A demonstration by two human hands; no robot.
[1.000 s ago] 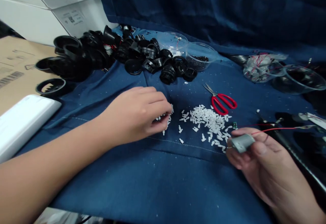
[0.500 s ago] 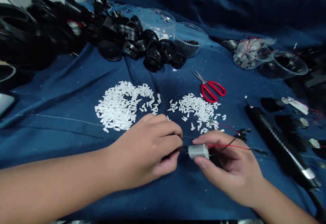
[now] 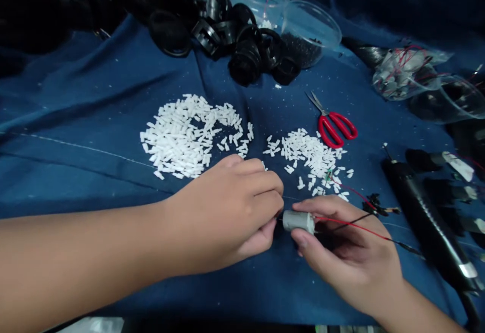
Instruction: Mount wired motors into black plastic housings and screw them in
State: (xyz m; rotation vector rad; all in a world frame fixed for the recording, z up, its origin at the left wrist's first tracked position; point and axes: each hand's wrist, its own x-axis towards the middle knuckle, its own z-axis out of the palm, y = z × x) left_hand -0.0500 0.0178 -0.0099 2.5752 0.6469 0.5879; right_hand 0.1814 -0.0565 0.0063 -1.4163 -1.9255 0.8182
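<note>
Between thumb and fingers, my right hand [image 3: 348, 252] grips a small silver electric motor [image 3: 297, 221] lying sideways, its shaft pointing left. Red and black wires [image 3: 350, 222] trail from its rear end to the right. My left hand [image 3: 238, 209] is closed, fingertips pressed together at the tip of the motor shaft; whatever it pinches is hidden behind the fingers. Just beyond the hands lie two heaps of small white plastic pieces, a larger left heap [image 3: 178, 138] and a smaller right heap [image 3: 312, 151].
Red-handled scissors [image 3: 335, 128] touch the right heap. A black cylindrical tool [image 3: 424, 219] lies at the right. Black plastic parts [image 3: 244, 60] and clear tubs [image 3: 314, 25] stand at the back. A bag of wired motors [image 3: 401, 73] sits back right. Blue cloth [image 3: 94, 85] covers the surface.
My left hand has come up against the motor's shaft, closing the small gap. The view has tilted and shifted, so the heaps and scissors appear displaced. My right hand keeps its hold.
</note>
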